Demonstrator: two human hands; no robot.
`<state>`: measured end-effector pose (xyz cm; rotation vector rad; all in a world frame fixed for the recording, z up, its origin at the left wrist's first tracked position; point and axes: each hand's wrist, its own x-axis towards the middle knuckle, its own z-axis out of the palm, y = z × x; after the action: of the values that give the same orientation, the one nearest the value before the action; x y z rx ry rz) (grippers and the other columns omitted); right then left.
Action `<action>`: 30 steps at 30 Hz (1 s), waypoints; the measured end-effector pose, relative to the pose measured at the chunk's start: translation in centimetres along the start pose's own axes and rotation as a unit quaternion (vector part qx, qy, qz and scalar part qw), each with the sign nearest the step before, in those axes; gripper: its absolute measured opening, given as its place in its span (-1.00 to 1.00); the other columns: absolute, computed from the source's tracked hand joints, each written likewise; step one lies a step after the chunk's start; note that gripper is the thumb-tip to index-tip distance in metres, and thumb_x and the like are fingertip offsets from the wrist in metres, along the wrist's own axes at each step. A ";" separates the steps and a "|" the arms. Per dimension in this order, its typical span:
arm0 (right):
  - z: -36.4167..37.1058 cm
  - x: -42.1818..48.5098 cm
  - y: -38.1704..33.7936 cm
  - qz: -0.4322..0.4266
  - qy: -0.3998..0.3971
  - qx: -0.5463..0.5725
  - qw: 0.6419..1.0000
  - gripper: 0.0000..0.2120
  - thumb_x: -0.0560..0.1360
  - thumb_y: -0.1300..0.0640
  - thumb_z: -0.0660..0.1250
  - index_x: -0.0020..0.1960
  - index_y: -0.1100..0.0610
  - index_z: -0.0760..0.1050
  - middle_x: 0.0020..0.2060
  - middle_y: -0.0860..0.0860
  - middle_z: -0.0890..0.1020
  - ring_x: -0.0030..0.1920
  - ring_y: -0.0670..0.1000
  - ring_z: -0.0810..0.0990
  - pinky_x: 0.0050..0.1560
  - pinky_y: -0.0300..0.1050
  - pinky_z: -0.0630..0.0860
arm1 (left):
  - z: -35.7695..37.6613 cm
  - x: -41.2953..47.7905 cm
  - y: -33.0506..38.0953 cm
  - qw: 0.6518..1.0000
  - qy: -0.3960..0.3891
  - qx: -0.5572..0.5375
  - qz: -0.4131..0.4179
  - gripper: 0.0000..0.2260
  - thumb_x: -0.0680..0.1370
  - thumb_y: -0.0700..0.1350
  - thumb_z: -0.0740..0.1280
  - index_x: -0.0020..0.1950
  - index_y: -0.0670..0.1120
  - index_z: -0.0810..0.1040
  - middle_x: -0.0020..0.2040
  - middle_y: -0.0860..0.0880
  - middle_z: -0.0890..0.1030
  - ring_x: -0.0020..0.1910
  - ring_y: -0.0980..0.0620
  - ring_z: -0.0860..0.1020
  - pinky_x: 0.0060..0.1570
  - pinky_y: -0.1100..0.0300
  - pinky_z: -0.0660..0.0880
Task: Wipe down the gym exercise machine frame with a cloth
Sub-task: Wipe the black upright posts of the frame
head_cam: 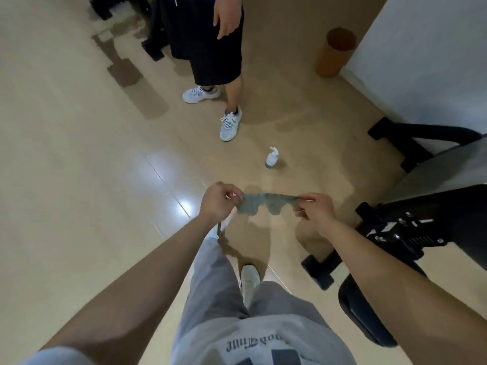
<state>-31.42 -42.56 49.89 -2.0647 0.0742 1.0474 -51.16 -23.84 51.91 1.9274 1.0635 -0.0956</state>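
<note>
A small grey-green cloth [263,204] hangs stretched between my two hands above the tiled floor. My left hand [218,200] pinches its left corner, and my right hand [315,209] pinches its right corner. The black frame of the exercise machine [411,227] stands to my right, with a padded grey seat [442,169] above it and black feet on the floor. Neither hand touches the machine.
A small white spray bottle [272,158] stands on the floor ahead. Another person in black shorts and white sneakers [230,123] stands in front of me. An orange cylindrical bin [334,52] sits by the white wall. More black equipment [155,35] is at the far left.
</note>
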 end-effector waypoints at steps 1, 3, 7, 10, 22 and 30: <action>0.5 1.8 -1.3 0.022 0.008 0.053 0.998 -0.87 0.50 0.35 0.42 0.04 0.25 0.62 -0.26 0.19 0.68 -0.36 0.06 0.64 -0.41 -0.21 0.53 | -0.3 2.9 0.5 1.000 0.003 0.009 0.004 -0.79 0.47 -0.22 0.36 -0.17 0.05 0.74 -0.29 0.13 0.62 -0.24 0.13 0.55 -0.21 0.23 0.44; 1.3 5.3 -3.5 0.059 0.027 0.155 0.986 -0.84 0.51 0.41 0.39 0.08 0.30 0.60 -0.20 0.24 0.66 -0.31 0.07 0.65 -0.40 -0.22 0.58 | -0.6 8.8 1.2 1.000 -0.005 0.002 -0.010 -0.81 0.48 -0.17 0.37 -0.16 0.08 0.74 -0.29 0.14 0.65 -0.28 0.15 0.59 -0.23 0.26 0.48; 3.0 11.9 -7.0 0.102 0.075 0.298 0.946 -0.86 0.50 0.46 0.36 0.03 0.34 0.60 -0.20 0.22 0.64 -0.28 0.05 0.66 -0.30 -0.24 0.65 | -0.4 20.3 2.1 0.989 -0.059 -0.118 -0.074 -0.83 0.48 -0.19 0.46 -0.23 0.06 0.73 -0.39 0.10 0.65 -0.44 0.09 0.54 -0.24 0.22 0.54; 3.9 16.6 -8.7 0.113 0.081 0.360 0.922 -0.88 0.53 0.41 0.34 -0.02 0.24 0.58 -0.16 0.17 0.65 -0.20 0.06 0.65 -0.17 -0.21 0.64 | 0.0 27.7 3.2 0.955 -0.108 -0.226 -0.160 -0.85 0.51 -0.33 0.42 -0.17 -0.10 0.69 -0.30 -0.06 0.61 -0.39 0.02 0.49 -0.33 0.24 0.51; 6.4 39.6 -9.8 0.127 0.139 0.382 0.905 -0.88 0.56 0.26 0.31 0.01 0.15 0.62 -0.11 0.05 0.69 -0.14 0.06 0.70 -0.15 -0.17 0.58 | 8.5 54.0 3.6 0.929 -0.210 -0.230 -0.200 -0.84 0.61 -0.18 0.32 0.16 -0.05 0.61 0.03 0.00 0.63 -0.15 0.02 0.60 -0.14 0.20 0.55; 12.6 49.1 -1.5 0.171 0.199 0.334 0.905 -0.91 0.51 0.24 0.42 -0.01 0.23 0.66 -0.12 0.14 0.74 -0.18 0.06 0.71 -0.10 -0.10 0.63 | 16.5 61.7 -6.0 0.922 -0.227 -0.235 -0.207 -0.77 0.62 -0.19 0.32 0.27 -0.14 0.60 0.09 -0.03 0.61 -0.05 -0.04 0.57 -0.03 0.11 0.50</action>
<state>-6.98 -19.03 12.22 -1.6093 0.9057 0.6391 -11.38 4.59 10.44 1.1515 1.0397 -0.4588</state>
